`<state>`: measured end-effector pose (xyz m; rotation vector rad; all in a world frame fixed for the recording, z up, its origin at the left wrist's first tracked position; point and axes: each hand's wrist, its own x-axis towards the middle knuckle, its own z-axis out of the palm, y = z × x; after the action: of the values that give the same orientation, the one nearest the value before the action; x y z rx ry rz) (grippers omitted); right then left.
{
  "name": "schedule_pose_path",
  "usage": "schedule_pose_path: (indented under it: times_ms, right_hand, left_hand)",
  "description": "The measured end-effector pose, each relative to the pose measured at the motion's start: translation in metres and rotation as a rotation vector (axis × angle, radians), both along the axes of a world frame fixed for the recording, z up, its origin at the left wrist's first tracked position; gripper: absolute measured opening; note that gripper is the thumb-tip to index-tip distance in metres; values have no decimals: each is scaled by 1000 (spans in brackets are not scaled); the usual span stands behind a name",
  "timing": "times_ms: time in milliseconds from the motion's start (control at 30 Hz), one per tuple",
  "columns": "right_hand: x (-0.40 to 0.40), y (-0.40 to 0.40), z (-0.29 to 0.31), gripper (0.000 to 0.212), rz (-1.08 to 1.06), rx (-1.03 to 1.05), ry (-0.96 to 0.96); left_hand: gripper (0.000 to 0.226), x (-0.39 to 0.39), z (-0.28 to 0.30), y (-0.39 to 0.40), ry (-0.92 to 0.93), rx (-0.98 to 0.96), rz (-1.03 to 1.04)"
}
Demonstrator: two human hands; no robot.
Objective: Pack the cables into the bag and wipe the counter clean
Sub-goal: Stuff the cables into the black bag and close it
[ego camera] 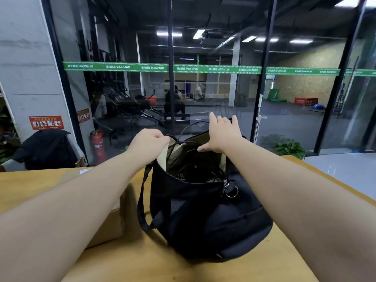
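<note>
Thin black cables [189, 157] lie tangled inside the open mouth of a soft black fabric bag [211, 216], one loop arching above the rim. The rounded bag stands on a smooth yellow wooden counter [162, 259], its zipper undone, pale lining showing, a metal ring hanging at the zipper's end. The left hand [147, 144] is clenched on the bag's left rim. The right hand [222, 135] has its fingers spread flat, thumb at the far rim. A brown cardboard box [109, 222] sits just beside the bag's strap [142, 200].

Glass wall [213, 94] ahead, dim gym beyond; concrete pillar [26, 64] left.
</note>
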<state>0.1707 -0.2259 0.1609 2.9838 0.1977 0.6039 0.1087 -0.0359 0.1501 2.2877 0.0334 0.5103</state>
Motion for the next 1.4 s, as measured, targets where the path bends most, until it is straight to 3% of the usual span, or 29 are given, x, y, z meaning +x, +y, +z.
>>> schedule_pose_path:
  times_ms: [67, 133, 300, 367, 500, 633, 900, 1033, 1133, 1233, 1333, 1400]
  right_hand:
    - [1, 1, -3, 117, -23, -34, 50]
    - [-1, 4, -8, 103, -24, -42, 7]
    - [-14, 11, -17, 9, 100, -130, -234]
    - [-19, 17, -23, 14, 236, -186, -215]
    - [-21, 28, -42, 37, 380, -304, 143]
    - [-28, 22, -56, 30, 449, -354, 345]
    - [-59, -2, -42, 28, 523, -466, 137]
    - [-75, -38, -41, 25, 582, -141, -54]
    - [-89, -59, -49, 16, 448, 75, -98]
    - [-104, -64, -64, 18, 204, 225, 96]
    - [-110, -59, -83, 41, 33, 274, 210]
    - [-108, -55, -93, 41, -27, 308, 224]
  left_hand:
    - [27, 2, -2, 2, -10, 2, -10]
    - [28, 3, -4, 3, -21, 16, -9]
    - [27, 8, -10, 4, -41, -43, -4]
    - [25, 10, -12, 5, -43, -50, 5]
    - [33, 14, -17, 7, -47, -150, 52]
    - [29, 9, -15, -4, -68, -209, 16]
    - [20, 11, -66, -45, 88, -293, -157]
    - [18, 1, -66, -49, 144, -417, -295]
    - [42, -18, -67, -53, 120, -119, -464]
    - [54, -38, -76, -56, 8, 338, -545]
    - [52, -40, -87, -64, 6, 499, -591]
    - [44, -39, -90, -72, 26, 538, -582]
